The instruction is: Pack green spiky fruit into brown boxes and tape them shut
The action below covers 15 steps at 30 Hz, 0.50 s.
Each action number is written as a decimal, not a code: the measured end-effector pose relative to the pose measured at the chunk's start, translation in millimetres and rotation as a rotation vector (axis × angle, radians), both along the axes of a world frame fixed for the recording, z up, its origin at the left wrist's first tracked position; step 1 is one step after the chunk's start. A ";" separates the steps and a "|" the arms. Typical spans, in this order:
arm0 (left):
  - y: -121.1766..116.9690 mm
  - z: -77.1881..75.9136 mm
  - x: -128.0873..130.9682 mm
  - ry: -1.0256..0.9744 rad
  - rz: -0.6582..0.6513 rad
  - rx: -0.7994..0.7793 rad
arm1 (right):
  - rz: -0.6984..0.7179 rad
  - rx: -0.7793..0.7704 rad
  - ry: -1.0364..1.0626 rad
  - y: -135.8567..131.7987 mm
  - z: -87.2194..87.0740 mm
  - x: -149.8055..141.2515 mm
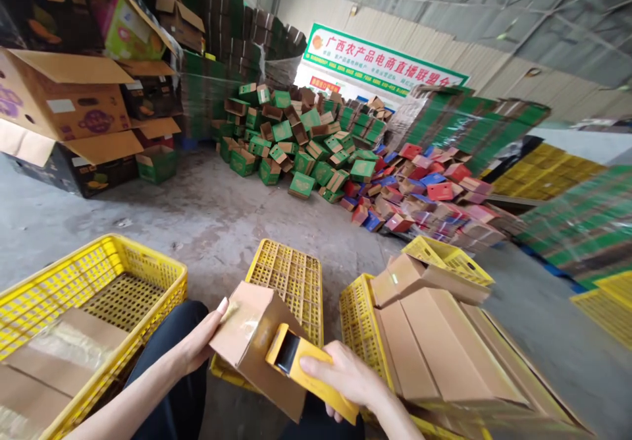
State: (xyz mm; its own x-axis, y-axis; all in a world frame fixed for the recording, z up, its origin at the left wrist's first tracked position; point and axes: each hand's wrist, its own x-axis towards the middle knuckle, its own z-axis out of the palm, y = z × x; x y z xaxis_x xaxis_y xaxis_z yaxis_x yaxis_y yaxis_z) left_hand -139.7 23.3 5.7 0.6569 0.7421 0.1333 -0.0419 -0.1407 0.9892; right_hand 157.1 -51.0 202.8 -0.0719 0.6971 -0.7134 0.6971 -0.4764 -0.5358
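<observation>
A small cardboard box (241, 325) is tilted over my lap, with a strip of clear tape across its end. My left hand (205, 338) grips the box at its left end, thumb on top. In my right hand (348, 374) is a yellow tape dispenser (309, 367) with a black part at its front. The dispenser's front end is at the box's right side; I cannot tell whether they touch. Beneath and beyond the box lies an upturned yellow crate (291, 269).
On my left, a yellow crate (170, 280) holds taped cardboard boxes (81, 341). Another crate (363, 325) on my right holds flat-sided cardboard boxes (439, 341). Heaps of green cartons (301, 183) and red and blue cartons (424, 193) lie ahead. Large cartons (74, 104) are stacked at left.
</observation>
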 end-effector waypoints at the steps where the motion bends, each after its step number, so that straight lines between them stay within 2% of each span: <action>1: -0.5 -6.1 6.9 -0.062 -0.011 -0.138 | -0.004 -0.010 -0.013 1.5 3.7 1.6; 3: -1.4 -16.8 19.2 -0.165 -0.050 -0.337 | 0.005 -0.036 -0.035 6.7 5.4 3.8; 5: -2.1 -25.8 27.4 -0.188 -0.064 -0.439 | 0.030 -0.053 -0.051 14.8 -1.9 3.4; 7: -1.8 -33.9 29.6 -0.134 0.013 -0.565 | 0.048 -0.066 -0.058 25.7 -17.0 -0.6; 9: 0.0 -42.2 26.2 -0.084 0.094 -0.601 | 0.053 -0.082 -0.052 38.6 -35.3 -8.0; 12: 3.9 -52.9 13.9 0.049 0.356 -0.455 | 0.069 -0.103 -0.075 57.3 -57.5 -22.2; 15: 5.4 -52.5 0.8 0.117 0.474 -0.249 | 0.106 -0.105 -0.118 69.5 -66.7 -34.2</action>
